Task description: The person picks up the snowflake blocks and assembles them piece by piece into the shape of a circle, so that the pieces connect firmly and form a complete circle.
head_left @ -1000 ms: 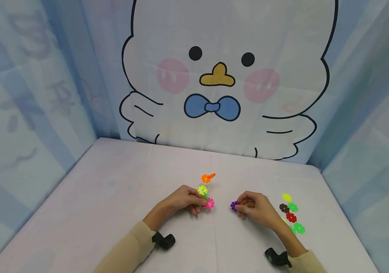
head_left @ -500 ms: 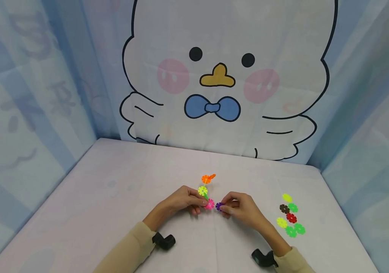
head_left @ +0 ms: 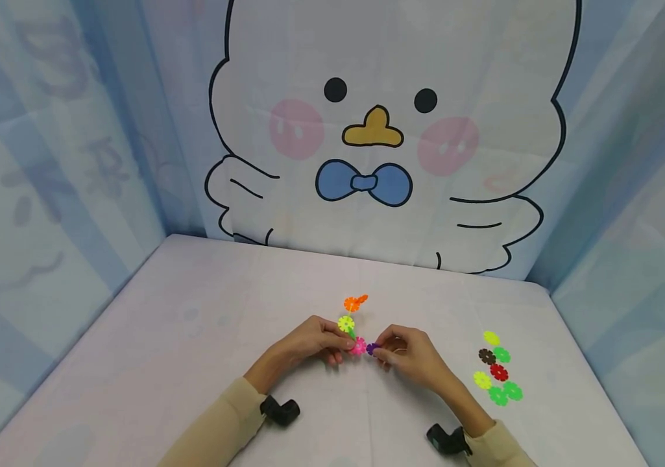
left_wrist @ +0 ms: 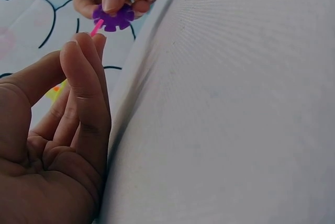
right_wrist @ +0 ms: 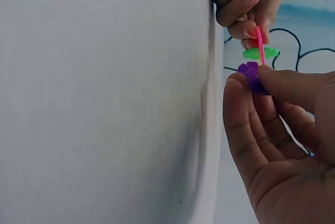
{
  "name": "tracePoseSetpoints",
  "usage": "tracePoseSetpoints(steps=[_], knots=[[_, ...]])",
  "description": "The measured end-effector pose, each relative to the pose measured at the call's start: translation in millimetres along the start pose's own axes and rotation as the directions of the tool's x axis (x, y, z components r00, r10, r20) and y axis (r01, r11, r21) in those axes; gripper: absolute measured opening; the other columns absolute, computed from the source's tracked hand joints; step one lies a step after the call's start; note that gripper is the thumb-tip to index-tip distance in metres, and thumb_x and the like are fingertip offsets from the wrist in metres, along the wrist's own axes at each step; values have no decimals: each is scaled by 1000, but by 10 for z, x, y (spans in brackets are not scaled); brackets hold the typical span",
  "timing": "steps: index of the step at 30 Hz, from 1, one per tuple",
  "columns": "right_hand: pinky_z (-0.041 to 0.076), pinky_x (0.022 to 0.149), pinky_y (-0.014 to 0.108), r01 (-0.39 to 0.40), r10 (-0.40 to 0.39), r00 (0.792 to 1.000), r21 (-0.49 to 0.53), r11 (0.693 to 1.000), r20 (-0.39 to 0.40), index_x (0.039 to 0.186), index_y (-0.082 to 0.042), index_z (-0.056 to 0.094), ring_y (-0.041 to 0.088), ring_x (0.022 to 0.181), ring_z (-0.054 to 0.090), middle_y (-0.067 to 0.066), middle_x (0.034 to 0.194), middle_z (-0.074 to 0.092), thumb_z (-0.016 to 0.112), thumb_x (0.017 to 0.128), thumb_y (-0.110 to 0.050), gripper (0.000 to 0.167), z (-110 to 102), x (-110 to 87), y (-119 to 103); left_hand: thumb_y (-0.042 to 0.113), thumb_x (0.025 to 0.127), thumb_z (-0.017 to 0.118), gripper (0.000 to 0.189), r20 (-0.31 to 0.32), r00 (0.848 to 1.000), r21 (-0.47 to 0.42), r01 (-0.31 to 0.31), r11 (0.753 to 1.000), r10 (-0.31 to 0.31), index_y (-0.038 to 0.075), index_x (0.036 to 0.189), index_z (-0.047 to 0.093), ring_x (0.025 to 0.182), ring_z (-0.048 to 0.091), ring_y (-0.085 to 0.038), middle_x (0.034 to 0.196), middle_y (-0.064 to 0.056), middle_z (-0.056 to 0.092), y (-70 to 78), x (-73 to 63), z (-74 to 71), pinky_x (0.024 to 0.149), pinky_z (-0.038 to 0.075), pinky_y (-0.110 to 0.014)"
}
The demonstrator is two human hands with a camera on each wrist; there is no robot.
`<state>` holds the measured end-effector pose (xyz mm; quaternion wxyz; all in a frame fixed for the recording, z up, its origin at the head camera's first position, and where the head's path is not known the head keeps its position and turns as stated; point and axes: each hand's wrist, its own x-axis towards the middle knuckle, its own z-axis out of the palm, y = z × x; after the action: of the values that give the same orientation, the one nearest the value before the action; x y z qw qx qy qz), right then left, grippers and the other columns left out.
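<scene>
Head view, lower centre: left hand [head_left: 319, 340] pinches a pink disc [head_left: 359, 346], right hand [head_left: 414, 355] a purple disc [head_left: 370, 349]. Loose discs [head_left: 499, 372] lie lower right.

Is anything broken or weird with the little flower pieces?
Nothing stands out as broken or odd. The purple disc in the right hand sits at an angle to the pink disc in the left hand, but visible edges look whole. The loose discs lie together on the table.

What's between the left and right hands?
Between them, the head view shows a pink disc in the left hand and a purple disc in the right hand.
</scene>
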<state>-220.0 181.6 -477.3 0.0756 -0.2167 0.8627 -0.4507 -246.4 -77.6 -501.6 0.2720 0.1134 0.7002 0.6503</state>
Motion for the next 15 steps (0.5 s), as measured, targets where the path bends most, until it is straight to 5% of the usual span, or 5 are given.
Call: tracePoseSetpoints(steps=[15], knots=[[63, 70, 24, 12, -12, 1000, 26, 1000, -6, 98, -5, 72, 13, 70, 70, 9, 88, 77, 80, 93, -8, 10, 13, 6, -25, 18, 97, 77, 24, -5, 1000, -9, -4, 1000, 4, -3, 109, 78, 63, 67, -9, 88, -6, 80, 3, 6, 4, 61, 59, -21]])
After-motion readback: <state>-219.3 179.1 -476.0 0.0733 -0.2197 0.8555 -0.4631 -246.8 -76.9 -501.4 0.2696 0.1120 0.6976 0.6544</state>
